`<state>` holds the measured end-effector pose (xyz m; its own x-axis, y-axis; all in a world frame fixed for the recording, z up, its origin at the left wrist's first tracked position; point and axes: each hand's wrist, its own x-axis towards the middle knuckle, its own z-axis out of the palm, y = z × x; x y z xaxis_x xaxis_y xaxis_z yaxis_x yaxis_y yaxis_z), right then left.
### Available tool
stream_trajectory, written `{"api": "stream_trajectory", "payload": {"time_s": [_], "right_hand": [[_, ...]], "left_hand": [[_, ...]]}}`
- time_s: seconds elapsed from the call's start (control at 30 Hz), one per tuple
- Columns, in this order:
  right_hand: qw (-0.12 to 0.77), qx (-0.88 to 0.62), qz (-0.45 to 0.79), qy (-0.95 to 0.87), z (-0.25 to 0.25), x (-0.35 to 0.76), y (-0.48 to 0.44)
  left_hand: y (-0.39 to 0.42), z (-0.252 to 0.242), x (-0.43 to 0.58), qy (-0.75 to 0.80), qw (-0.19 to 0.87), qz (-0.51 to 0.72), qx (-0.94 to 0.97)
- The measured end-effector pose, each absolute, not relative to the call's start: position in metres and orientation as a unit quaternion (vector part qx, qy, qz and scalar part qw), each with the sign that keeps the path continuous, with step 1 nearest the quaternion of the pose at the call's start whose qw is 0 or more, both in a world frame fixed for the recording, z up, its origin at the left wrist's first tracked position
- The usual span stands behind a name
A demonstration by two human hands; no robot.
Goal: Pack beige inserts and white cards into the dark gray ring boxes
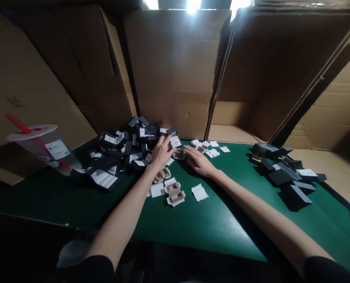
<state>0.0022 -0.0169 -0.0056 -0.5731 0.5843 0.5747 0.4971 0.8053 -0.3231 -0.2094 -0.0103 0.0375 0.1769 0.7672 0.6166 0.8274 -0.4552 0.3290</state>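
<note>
My left hand (161, 152) reaches over the right edge of a pile of small black boxes with white insides (128, 151). Its fingers are spread, beside a white-lined box (175, 142), and its thumb points at a small open tray-like box (179, 154). From the other side, my right hand (201, 162) lies low over the table, fingers stretched out, the tips close to that same small box. Whether either hand touches it I cannot tell. Nearer me stand several small white card boxes with brown insides (175, 196), and a flat white piece (199, 192) lies beside them.
Several white card pieces (212, 153) lie beyond my right hand. More black boxes (284, 171) are heaped on the right of the green table (222, 224). A plastic cup with a red straw (52, 151) stands at left. Large cardboard cartons (175, 70) wall the back.
</note>
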Motion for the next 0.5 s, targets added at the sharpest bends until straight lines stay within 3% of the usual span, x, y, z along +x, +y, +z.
{"api": "stream_trajectory", "payload": {"time_s": [0.23, 0.5], "right_hand": [[0.328, -0.369, 0.094, -0.865, -0.008, -0.051, 0.033], [0.304, -0.364, 0.093, -0.875, -0.005, -0.023, -0.006]], "left_hand": [[-0.012, 0.034, -0.211, -0.521, 0.063, -0.358, -0.772], [-0.017, 0.037, -0.208, -0.528, 0.080, -0.346, -0.771]]}}
